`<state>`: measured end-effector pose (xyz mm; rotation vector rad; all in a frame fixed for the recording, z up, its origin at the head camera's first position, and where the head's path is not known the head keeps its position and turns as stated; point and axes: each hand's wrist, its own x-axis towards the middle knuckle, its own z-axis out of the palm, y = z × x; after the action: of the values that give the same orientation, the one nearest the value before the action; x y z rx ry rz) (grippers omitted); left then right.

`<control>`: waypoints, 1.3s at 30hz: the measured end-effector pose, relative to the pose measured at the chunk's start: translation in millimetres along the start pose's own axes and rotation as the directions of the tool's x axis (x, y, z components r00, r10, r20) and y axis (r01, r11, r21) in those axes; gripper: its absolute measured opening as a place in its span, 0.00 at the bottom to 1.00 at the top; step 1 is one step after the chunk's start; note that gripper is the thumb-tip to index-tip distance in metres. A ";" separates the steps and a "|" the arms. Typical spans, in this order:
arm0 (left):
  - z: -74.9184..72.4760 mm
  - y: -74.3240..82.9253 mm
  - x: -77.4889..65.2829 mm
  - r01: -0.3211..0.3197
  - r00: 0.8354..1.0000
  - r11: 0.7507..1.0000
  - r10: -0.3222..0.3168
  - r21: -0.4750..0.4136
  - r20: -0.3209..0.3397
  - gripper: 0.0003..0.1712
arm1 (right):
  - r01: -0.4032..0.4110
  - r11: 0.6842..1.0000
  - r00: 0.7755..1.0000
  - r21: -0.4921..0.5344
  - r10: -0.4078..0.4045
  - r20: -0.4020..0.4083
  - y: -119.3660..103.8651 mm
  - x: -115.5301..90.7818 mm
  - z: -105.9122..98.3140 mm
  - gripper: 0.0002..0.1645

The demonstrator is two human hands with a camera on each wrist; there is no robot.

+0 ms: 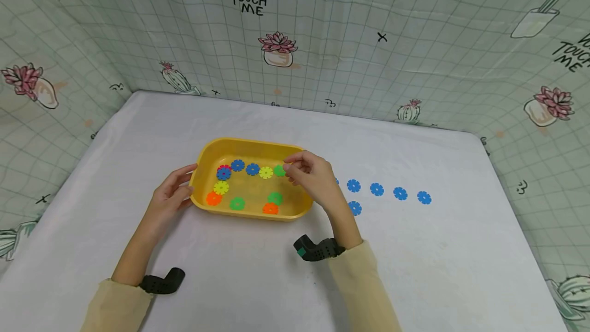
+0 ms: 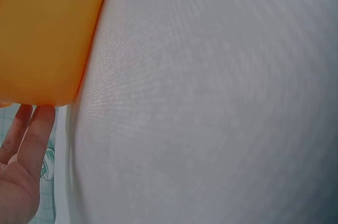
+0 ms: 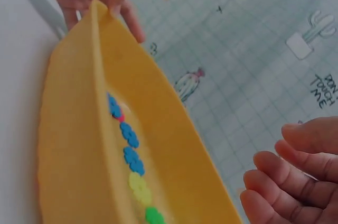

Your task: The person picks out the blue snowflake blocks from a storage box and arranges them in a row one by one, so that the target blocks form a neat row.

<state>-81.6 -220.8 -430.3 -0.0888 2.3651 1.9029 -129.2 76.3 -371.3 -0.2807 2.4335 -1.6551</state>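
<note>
A yellow tray on the table holds several flower-shaped plastic discs in blue, yellow, green, orange and red. My left hand grips the tray's left end, thumb at the rim and fingers along the outer wall, as the left wrist view also shows. Over the tray's right end hovers my right hand, near a green disc. In the right wrist view the right hand's fingers are loosely bent, and no disc shows between them. Parts of the tray's right end are hidden behind that hand.
Blue discs lie in a row on the white table to the right of the tray, with another blue disc below the row. One is partly covered by the right hand. A patterned cloth hangs behind the table.
</note>
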 end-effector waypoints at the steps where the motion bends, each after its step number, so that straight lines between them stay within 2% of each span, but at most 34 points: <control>1: -0.1 0.0 -0.2 0.000 1.000 1.000 0.000 -0.001 0.000 0.26 | 0.009 1.000 1.000 -0.012 -0.008 0.018 -2.5 3.4 1.1 0.15; 7: -0.4 -0.5 -0.3 -0.010 1.000 1.000 0.010 -0.008 0.008 0.26 | 0.021 0.993 0.990 -0.113 -0.005 0.138 -15.0 24.9 8.7 0.15; 11: -0.7 -1.0 -0.1 -0.012 1.000 1.000 0.012 -0.011 0.006 0.26 | 0.024 0.984 0.971 -0.175 0.018 0.238 -21.5 41.6 14.8 0.16; 14: -0.8 -0.9 0.2 -0.011 1.000 1.000 0.011 -0.013 0.003 0.26 | 0.032 0.982 0.941 -0.186 0.033 0.336 -24.3 55.1 20.0 0.18; 17: -0.8 -0.9 0.3 -0.008 1.000 1.000 0.008 -0.012 0.000 0.26 | 0.026 0.983 0.900 -0.180 0.055 0.432 -23.8 67.6 25.7 0.19; 21: -1.1 -1.3 0.2 -0.006 1.000 1.000 0.006 -0.010 0.000 0.26 | -0.030 0.987 0.846 -0.160 0.111 0.522 -19.5 80.5 32.3 0.20; 24: -1.8 -1.7 0.3 -0.001 1.000 1.000 0.001 -0.012 0.003 0.26 | -0.073 0.986 0.820 -0.150 0.145 0.554 -15.7 87.5 37.1 0.21; 34: -1.3 -0.7 0.5 0.006 1.000 1.000 -0.006 -0.005 0.003 0.26 | -0.155 0.974 0.775 -0.167 0.225 0.591 -3.4 105.3 62.0 0.22; 36: -1.2 -0.8 0.7 0.004 1.000 1.000 -0.004 -0.009 0.001 0.26 | -0.141 0.973 0.770 -0.183 0.224 0.598 -4.3 106.7 68.0 0.23; 39: -0.9 -1.2 1.0 0.004 1.000 1.000 -0.004 -0.016 0.003 0.26 | -0.117 0.970 0.775 -0.212 0.223 0.592 -5.1 109.3 75.3 0.23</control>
<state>-82.5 -222.0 -431.4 -0.0917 2.3457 1.9196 -215.1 -21.3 -398.8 -0.5135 2.0126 -1.0578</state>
